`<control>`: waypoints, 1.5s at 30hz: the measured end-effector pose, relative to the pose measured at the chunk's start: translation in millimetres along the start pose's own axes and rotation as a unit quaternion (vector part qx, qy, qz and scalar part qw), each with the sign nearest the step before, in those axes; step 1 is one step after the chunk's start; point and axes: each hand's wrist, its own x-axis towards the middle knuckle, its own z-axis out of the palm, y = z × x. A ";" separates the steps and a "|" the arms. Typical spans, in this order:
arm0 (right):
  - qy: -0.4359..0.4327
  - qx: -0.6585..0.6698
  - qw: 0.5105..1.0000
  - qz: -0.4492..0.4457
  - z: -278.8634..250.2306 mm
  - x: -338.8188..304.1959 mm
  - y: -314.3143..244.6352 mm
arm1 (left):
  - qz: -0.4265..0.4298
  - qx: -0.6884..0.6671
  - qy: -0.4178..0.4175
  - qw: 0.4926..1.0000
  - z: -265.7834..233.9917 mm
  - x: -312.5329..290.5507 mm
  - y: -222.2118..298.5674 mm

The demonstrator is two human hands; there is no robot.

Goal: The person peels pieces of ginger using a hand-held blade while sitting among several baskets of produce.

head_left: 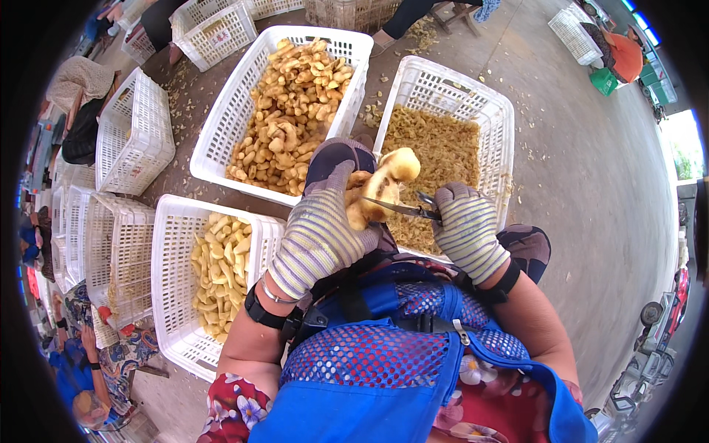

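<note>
A knobbly ginger root [378,188], partly pale and partly brown-skinned, is gripped in my left hand [321,229], which wears a striped glove. In a matching glove, my right hand [469,225] is closed around a thin, pointed blade tool [402,210]. Its blade lies against the root's side; a short dark piece sticks out beside it, and the handle is hidden in my fist. Just beyond my hands, a white crate [495,103] holds brown peelings [432,140]. Unpeeled ginger [288,118] fills the crate ahead to the left, and pale peeled ginger [221,269] lies in the nearer left crate [173,295].
My shoes [528,251] stand close to the crates. More white crates [136,133] line the left side. Other people sit at the left and far edges, one in orange [624,59] at far right. Scraps litter the concrete floor [591,184]; vehicles stand along the right edge.
</note>
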 end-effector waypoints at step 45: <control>0.043 -0.175 0.983 -0.032 5.8 46.3 19.6 | 0.013 0.028 0.001 1.000 -17.3 15.4 6.0</control>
